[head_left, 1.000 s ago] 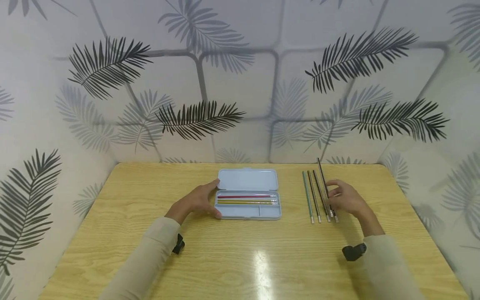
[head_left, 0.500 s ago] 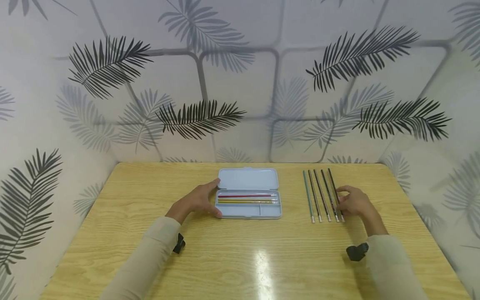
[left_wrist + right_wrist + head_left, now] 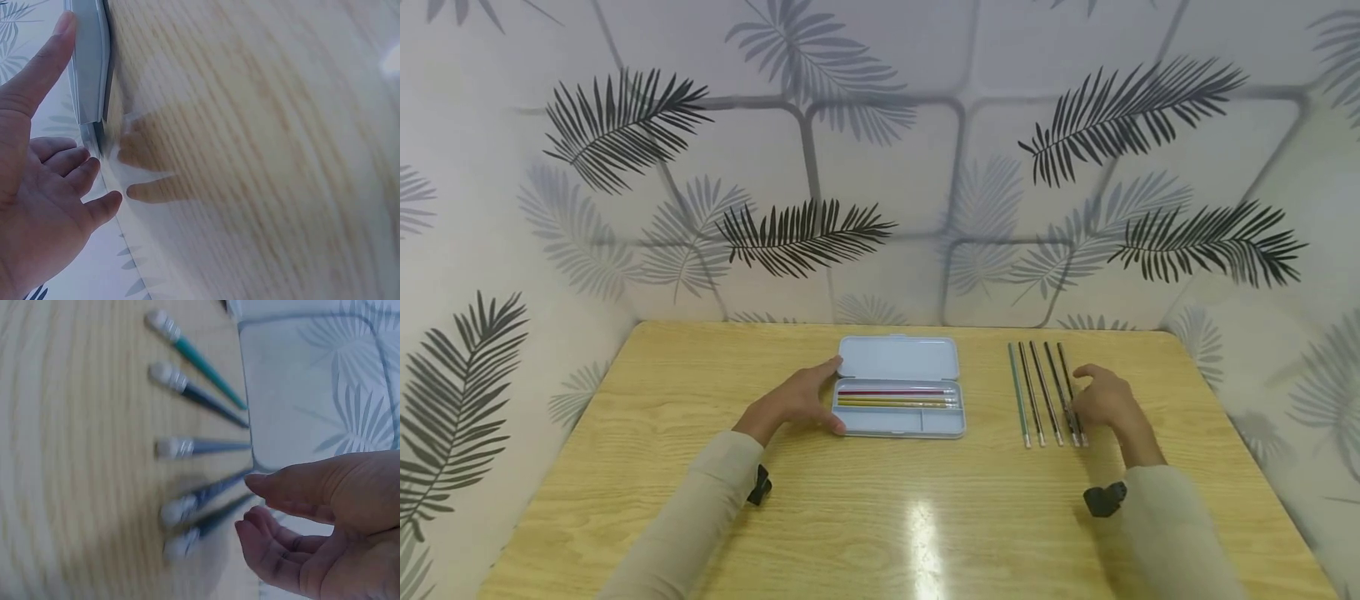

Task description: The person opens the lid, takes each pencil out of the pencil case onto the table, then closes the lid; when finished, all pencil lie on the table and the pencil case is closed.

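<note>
The right hand partly hides the rightmost of four slim dark pencils; its thumb and bent fingers stand apart, gripping nothing, though contact is unclear. One slim green pencil makes five. The left hand spreads, thumb touching the left end of the pale-blue plastic case, cut off in the left wrist view. Inside lie one red pencil and yellow pencils, hard to count. Wood-grain tabletop separates case and green pencil.
</note>
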The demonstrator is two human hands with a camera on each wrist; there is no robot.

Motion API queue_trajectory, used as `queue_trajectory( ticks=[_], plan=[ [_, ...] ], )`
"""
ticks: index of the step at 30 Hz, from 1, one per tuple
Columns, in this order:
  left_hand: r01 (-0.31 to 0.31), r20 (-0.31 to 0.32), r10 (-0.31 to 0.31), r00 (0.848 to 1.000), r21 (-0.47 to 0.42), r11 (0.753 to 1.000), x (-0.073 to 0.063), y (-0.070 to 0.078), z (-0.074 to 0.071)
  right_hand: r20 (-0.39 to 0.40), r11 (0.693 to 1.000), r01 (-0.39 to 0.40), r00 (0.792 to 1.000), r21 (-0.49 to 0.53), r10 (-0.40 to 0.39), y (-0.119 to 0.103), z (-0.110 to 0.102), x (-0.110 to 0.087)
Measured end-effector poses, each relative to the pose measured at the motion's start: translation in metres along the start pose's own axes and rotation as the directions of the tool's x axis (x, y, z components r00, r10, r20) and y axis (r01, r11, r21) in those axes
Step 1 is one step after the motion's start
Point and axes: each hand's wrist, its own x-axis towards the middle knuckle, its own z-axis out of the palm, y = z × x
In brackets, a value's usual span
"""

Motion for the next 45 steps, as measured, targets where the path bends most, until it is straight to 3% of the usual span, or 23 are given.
queue_trajectory(
  ticks=[4,8,11,15,21,27,33,45],
  plan=[
    [0.006,0.000,-0.006,1.000,0.004,1.000,0.001,-0.001,0.000,-0.062,0.985,0.158,0.986,0.061,-0.155,-0.029,0.011,0.006],
    [0.005,0.001,-0.005,1.000,0.001,1.000,0.000,0.000,0.001,-0.124,0.932,0.337,0.939,0.133,-0.322,-0.057,0.033,0.017],
    [0.001,0.002,-0.001,1.000,-0.002,1.000,-0.001,0.001,0.000,-0.138,0.893,0.404,0.913,0.199,-0.383,-0.075,0.048,0.025],
    [0.000,-0.002,0.000,1.000,-0.002,1.000,-0.002,0.002,0.000,-0.104,0.866,0.424,0.906,0.265,-0.411,-0.096,0.064,0.031],
    [0.005,-0.001,-0.005,1.000,0.010,1.000,-0.002,0.003,-0.001,-0.005,0.880,0.404,0.910,0.249,-0.416,-0.117,0.082,0.036],
    [0.007,-0.002,-0.007,1.000,0.001,1.000,-0.003,0.004,-0.001,0.055,0.878,0.421,0.895,0.227,-0.443,-0.132,0.093,0.035],
    [0.005,-0.003,-0.005,1.000,0.002,1.000,-0.004,0.005,-0.001,0.064,0.896,0.413,0.902,0.165,-0.428,-0.140,0.101,0.035],
    [-0.001,0.000,0.001,1.000,-0.004,1.000,-0.003,0.003,-0.001,0.057,0.890,0.446,0.890,0.093,-0.452,-0.145,0.103,0.040]
  ],
)
